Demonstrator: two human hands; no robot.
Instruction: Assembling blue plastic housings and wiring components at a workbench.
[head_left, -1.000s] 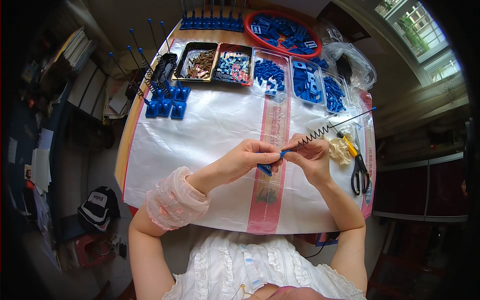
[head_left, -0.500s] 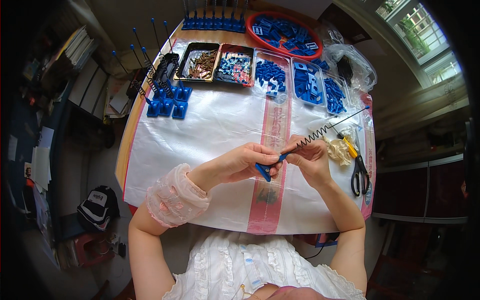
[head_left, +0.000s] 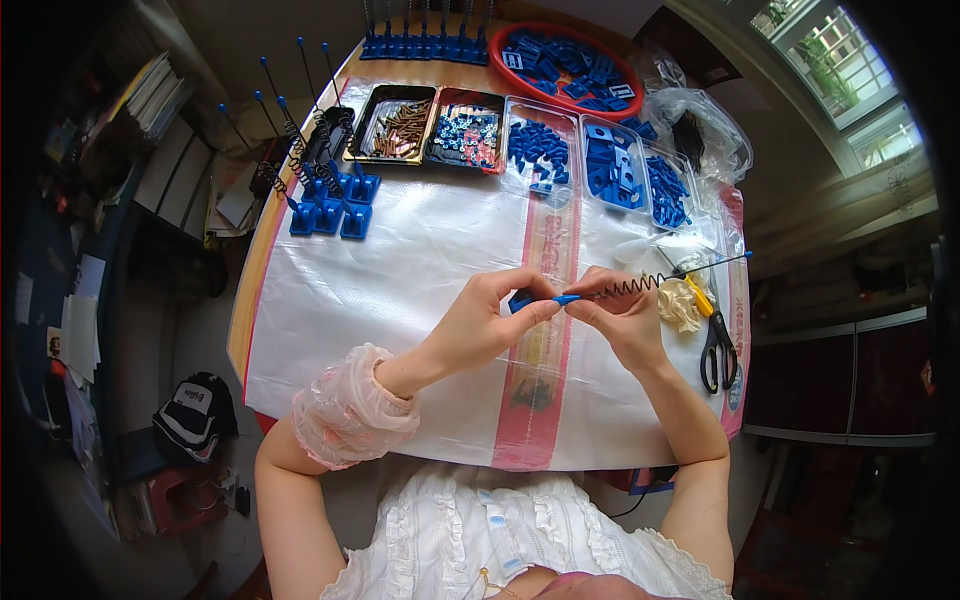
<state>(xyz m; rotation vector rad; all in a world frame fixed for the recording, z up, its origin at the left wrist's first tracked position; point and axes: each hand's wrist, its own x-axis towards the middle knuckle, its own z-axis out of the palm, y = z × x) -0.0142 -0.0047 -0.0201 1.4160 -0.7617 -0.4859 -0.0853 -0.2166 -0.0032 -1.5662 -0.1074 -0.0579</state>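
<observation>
My left hand (head_left: 492, 320) pinches a small blue plastic base piece (head_left: 522, 298) over the middle of the table. My right hand (head_left: 620, 318) grips a thin blue rod (head_left: 700, 268) with a dark coil spring (head_left: 630, 287) wound around it. The rod runs from my fingers up to the right, and its near end meets the blue piece between both hands. Both hands hover just above the white plastic sheet (head_left: 400, 290).
Finished blue bases with upright sprung rods (head_left: 320, 195) stand at the far left. Trays of screws (head_left: 392, 125), small hardware (head_left: 465, 132) and blue parts (head_left: 610, 165) line the back, with a red bowl of blue parts (head_left: 565, 65). Black-handled scissors (head_left: 716, 345) lie at the right.
The rod and spring have tilted flatter and shifted slightly, and my two hands have drawn closer together around the blue piece.
</observation>
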